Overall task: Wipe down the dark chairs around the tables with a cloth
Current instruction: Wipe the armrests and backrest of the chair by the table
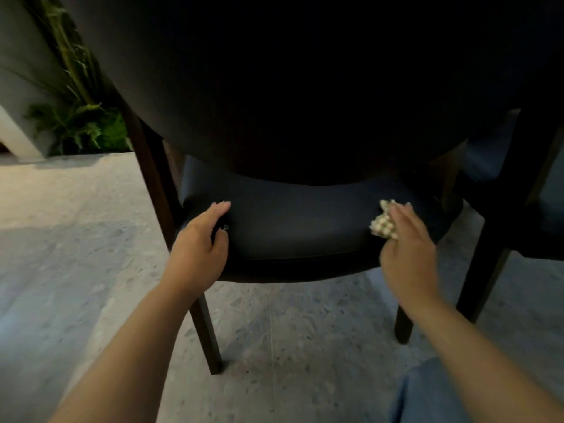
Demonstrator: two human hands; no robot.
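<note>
The cloth (385, 221) lies on the right part of the chair seat (293, 227), under the fingers of the right hand (407, 251). The right grip is flat: fingers extended and pressing the cloth onto the seat, palm down. Whether the thumb curls under the fabric cannot be told, since the hand is slightly blurred. The visible part of the cloth projects past the inner side of the fingers, toward the seat centre, with a second edge showing just beyond the fingertips.

The cloth is bunched, so it has no clear long axis; the exposed fold runs roughly from the fingertips back toward the palm. Its fabric is pale cream with a raised, knobbly waffle texture.

The left hand (201, 242) rests on the left edge of the seat. Its grip is relaxed and open: fingers straight along the top surface, thumb set against the seat's side, nothing held.

The seat is wide, its long axis running left to right, with a rounded front edge. The upholstery is dark, smooth and faintly glossy, like leather. The curved backrest (274, 87) above it is the same dark material. The legs (201, 325) are dark wood, slender and slightly splayed.

The floor (76, 254) is pale speckled terrazzo. Green plants (79, 123) stand at upper left. A second dark chair (518, 178) stands just beside the first, at right
</note>
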